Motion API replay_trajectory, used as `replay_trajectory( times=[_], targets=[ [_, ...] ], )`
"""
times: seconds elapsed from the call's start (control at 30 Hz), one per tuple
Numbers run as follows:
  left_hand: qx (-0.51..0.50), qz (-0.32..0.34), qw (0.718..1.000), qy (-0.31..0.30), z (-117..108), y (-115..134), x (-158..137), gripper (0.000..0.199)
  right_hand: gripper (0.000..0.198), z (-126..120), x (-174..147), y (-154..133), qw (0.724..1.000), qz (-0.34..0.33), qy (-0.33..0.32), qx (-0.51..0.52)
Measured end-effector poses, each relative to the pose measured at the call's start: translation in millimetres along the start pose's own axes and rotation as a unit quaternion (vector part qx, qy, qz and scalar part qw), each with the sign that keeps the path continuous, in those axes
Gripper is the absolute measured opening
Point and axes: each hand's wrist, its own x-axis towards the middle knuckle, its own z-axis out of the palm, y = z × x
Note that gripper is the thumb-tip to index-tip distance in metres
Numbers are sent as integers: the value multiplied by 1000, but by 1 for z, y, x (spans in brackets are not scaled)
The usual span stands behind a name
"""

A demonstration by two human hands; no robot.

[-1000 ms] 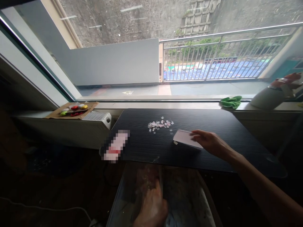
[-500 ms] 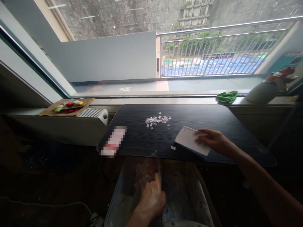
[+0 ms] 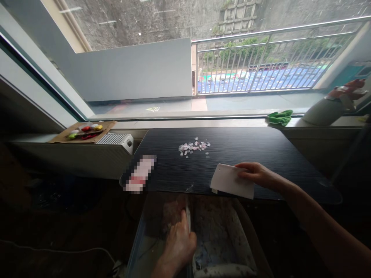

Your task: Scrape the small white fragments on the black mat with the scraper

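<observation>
White card (image 3: 232,180) gripped by right hand (image 3: 255,173); if jerked, chip (image 3: 214,190) could be swept off tabletop (image 3: 174,173); left hand (image 3: 179,237), grip unclear.

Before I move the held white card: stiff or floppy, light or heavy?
Probably stiff: the white card shows no clear sag beyond the fingers. Likely light: it looks thin, and only the right hand grips it.

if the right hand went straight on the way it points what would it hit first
Past the white card it holds, the right hand would likely meet the small pale pieces on the tabletop; its height is unclear, so it might pass above.
</observation>
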Motion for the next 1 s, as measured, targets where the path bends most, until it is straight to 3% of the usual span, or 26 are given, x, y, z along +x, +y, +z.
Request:
replay_trajectory(
  times=[0.23,0.33,0.47,0.67,0.83,1.0],
  targets=[
    [8,3,1000,-2,0,0,2,69,42,-5,-24,1,999,-6,5,-41],
    [25,25,999,-16,2,8,1,69,44,-9,-24,1,996,-27,66,-46],
    [53,91,993,-47,6,29,2,76,48,-5,0,-8,978,-56,186,-73],
    [60,74,994,-50,10,39,3,84,47,14,42,-37,947,-68,237,-205],
    [57,66,995,-55,13,33,3,95,43,27,48,-47,920,-80,238,-301],
    [42,53,997,-37,21,34,11,97,38,42,36,-36,952,-114,164,-233]
  ],
)
